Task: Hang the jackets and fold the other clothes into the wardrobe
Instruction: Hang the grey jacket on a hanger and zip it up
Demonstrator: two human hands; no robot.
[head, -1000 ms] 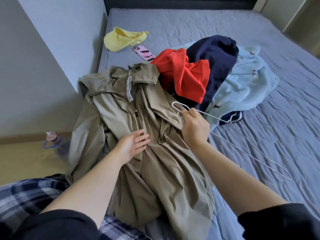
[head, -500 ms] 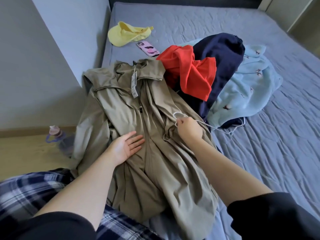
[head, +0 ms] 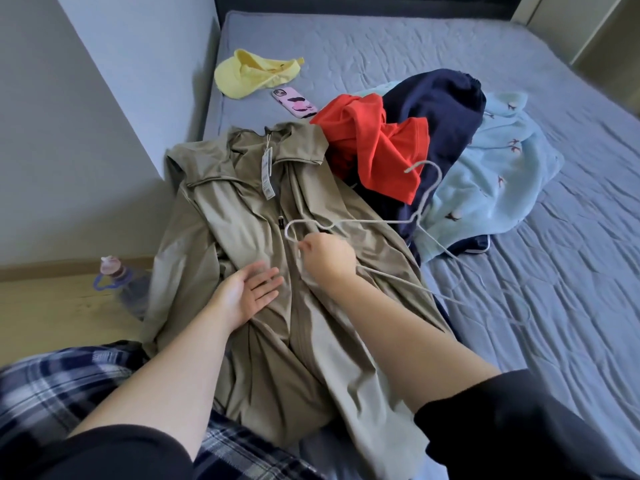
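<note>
A: Left hand (head: 250, 295)?
B: Palm up, fingers (head: 266, 284) straight and slightly spread, resting on the khaki jacket (head: 242, 244) just left of its zip.

A: Right hand (head: 325, 258)?
B: Fingers curled, gripping 1 white wire hanger (head: 363, 221) near its left shoulder.

A: Hanger orientation?
B: Long axis runs left to right above the jacket's chest; hook (head: 427, 174) points up toward the red garment (head: 377, 150).

A: Jacket position?
B: Flat on the bed (head: 554, 306), collar away from the person, hem nearest, under both hands.
</note>
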